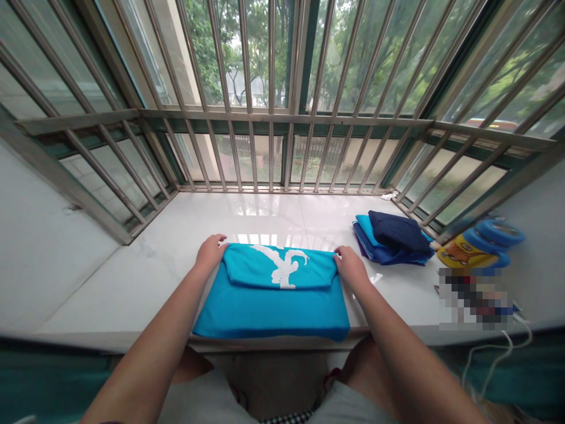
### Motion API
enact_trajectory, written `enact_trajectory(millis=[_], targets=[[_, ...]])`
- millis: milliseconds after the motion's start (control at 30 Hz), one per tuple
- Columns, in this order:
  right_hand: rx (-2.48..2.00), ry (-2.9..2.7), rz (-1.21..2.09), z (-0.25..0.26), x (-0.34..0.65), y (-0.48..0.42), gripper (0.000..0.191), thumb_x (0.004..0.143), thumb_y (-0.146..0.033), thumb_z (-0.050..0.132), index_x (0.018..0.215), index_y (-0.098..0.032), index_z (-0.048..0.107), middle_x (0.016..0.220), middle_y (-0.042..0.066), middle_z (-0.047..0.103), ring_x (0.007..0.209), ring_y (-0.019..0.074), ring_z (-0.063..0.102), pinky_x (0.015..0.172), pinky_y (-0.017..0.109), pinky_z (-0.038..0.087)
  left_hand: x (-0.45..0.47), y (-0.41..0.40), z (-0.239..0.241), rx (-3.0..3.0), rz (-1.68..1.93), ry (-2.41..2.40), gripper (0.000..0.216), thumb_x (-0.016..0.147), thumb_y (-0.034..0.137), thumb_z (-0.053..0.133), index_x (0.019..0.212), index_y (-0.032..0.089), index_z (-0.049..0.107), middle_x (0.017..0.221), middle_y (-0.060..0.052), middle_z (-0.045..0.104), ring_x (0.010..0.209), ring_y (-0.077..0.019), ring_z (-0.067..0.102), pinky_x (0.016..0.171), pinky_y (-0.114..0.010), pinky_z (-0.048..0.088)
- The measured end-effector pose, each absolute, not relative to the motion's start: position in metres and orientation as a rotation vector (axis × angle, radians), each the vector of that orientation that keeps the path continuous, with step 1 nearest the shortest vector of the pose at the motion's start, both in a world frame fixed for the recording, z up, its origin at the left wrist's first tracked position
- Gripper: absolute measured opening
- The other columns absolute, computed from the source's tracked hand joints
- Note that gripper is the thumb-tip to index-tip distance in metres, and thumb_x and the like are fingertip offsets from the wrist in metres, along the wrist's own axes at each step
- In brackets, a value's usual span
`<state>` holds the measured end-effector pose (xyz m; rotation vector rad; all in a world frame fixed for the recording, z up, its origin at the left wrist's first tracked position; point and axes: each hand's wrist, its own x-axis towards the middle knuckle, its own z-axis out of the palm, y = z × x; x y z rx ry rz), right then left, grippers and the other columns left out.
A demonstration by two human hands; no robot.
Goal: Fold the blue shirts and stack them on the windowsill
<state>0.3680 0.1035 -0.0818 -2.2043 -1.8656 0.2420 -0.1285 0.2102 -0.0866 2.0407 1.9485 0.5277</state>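
Observation:
A bright blue shirt (273, 303) with a white print lies partly folded on the white window ledge (145, 265), its upper part turned down over the rest. My left hand (210, 251) pinches the folded flap's left corner. My right hand (350, 265) grips the flap's right corner. Both hands have their fingers closed on the cloth.
A stack of folded blue and navy clothes (392, 238) sits at the right of the ledge. Beside it lies a yellow and blue toy-like item (479, 244). Metal window bars (282, 147) enclose the ledge on three sides. A white cord (498, 353) hangs at the right edge.

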Motion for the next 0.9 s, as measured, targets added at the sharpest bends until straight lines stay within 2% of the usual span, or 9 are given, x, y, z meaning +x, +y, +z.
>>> enact_trajectory(millis=[100,200,300,367,433,600,700,800,900], targets=[[-2.069,-2.070,0.290,-0.077,0.364,0.113,0.048,0.100,-0.029,0.066,0.148,-0.019,0.062,0.154,0.015,0.061,0.142,0.0289,0.056,0.115,0.036,0.042,-0.122,0.223,-0.081,2.178,0.406,1.813,0.040,0.097,0.031,0.063,0.135,0.021,0.071,0.142,-0.010,0.072,0.127,-0.0257,0.068,0.109,-0.032,0.050],[-2.031,-2.205,0.388,-0.074,0.363,0.128,0.065,0.090,-0.030,0.081,0.152,-0.020,0.061,0.149,0.015,0.066,0.134,0.0300,0.062,0.109,0.034,0.047,-0.113,0.239,-0.076,2.247,0.205,1.714,0.032,0.082,0.032,0.078,0.113,0.024,0.080,0.122,-0.008,0.080,0.120,-0.0302,0.070,0.103,-0.034,0.052],[-2.068,-2.259,0.456,-0.069,0.363,0.144,0.041,0.086,-0.026,0.084,0.126,-0.020,0.076,0.117,0.011,0.079,0.106,0.0279,0.073,0.089,0.030,0.050,-0.105,0.252,-0.069,2.264,0.065,1.709,0.020,0.072,0.036,0.084,0.085,0.023,0.079,0.097,-0.009,0.081,0.102,-0.0329,0.074,0.089,-0.036,0.053],[-2.076,-2.271,0.444,-0.062,0.364,0.153,0.021,0.085,-0.024,0.083,0.106,-0.019,0.080,0.102,0.009,0.079,0.095,0.0259,0.073,0.082,0.029,0.048,-0.102,0.257,-0.061,2.285,0.052,1.714,0.019,0.070,0.039,0.085,0.077,0.023,0.076,0.091,-0.009,0.080,0.097,-0.0317,0.073,0.083,-0.034,0.052],[-2.061,-2.252,0.374,-0.051,0.364,0.158,0.012,0.087,-0.023,0.080,0.098,-0.018,0.079,0.102,0.010,0.077,0.095,0.0250,0.071,0.081,0.029,0.046,-0.102,0.256,-0.049,2.315,0.102,1.723,0.016,0.074,0.038,0.081,0.079,0.023,0.075,0.095,-0.009,0.079,0.098,-0.0303,0.072,0.082,-0.033,0.051],[-1.948,-2.116,0.157,-0.015,0.370,0.140,0.016,0.100,-0.026,0.064,0.112,-0.018,0.072,0.115,0.012,0.072,0.105,0.0243,0.067,0.089,0.030,0.047,-0.114,0.223,-0.019,2.352,0.345,1.778,0.019,0.093,0.032,0.062,0.107,0.023,0.072,0.110,-0.009,0.078,0.106,-0.0281,0.071,0.086,-0.034,0.051],[-1.855,-2.072,0.092,-0.008,0.374,0.105,0.016,0.103,-0.027,0.058,0.114,-0.020,0.068,0.116,0.012,0.071,0.106,0.0254,0.066,0.091,0.033,0.049,-0.127,0.186,-0.019,2.370,0.537,1.770,0.018,0.097,0.031,0.059,0.110,0.024,0.070,0.108,-0.008,0.078,0.104,-0.0283,0.071,0.089,-0.037,0.052],[-1.699,-2.115,0.088,-0.030,0.379,0.056,0.018,0.099,-0.021,0.056,0.112,-0.022,0.068,0.115,0.011,0.071,0.108,0.0269,0.066,0.092,0.036,0.052,-0.142,0.139,-0.045,2.370,0.690,1.688,0.016,0.095,0.029,0.060,0.105,0.025,0.071,0.108,-0.008,0.079,0.104,-0.0291,0.072,0.094,-0.041,0.055],[-1.617,-2.239,0.167,-0.076,0.389,0.008,0.033,0.090,-0.009,0.052,0.112,-0.024,0.072,0.120,0.011,0.073,0.112,0.0276,0.067,0.099,0.041,0.054,-0.156,0.089,-0.086,2.357,0.701,1.596,0.023,0.088,0.021,0.059,0.104,0.025,0.074,0.115,-0.009,0.080,0.110,-0.0295,0.074,0.103,-0.046,0.058]])
